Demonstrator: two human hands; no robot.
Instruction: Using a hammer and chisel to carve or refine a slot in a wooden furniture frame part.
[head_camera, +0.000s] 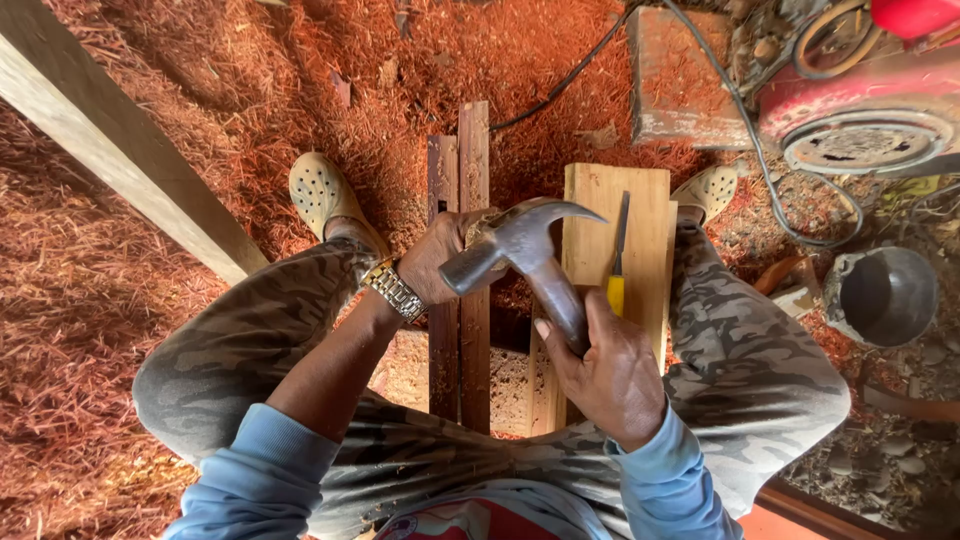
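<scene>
Hammer (525, 250) gripped by right hand (610, 375); left hand (440, 255) fingers behind its head, grip unclear.

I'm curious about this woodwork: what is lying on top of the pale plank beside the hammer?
A chisel with a yellow handle lies lengthwise on the pale plank. The right hand gripping the hammer covers the plank's near end, so anything there is hidden.

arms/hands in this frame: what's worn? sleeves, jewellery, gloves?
Both hands bare, no gloves. Left hand has a metal link watch, silver with gold tone, at the wrist. Right hand shows no ring or watch. Light blue long sleeves on both arms, the left pushed up the forearm, the right reaching the wrist.
</scene>
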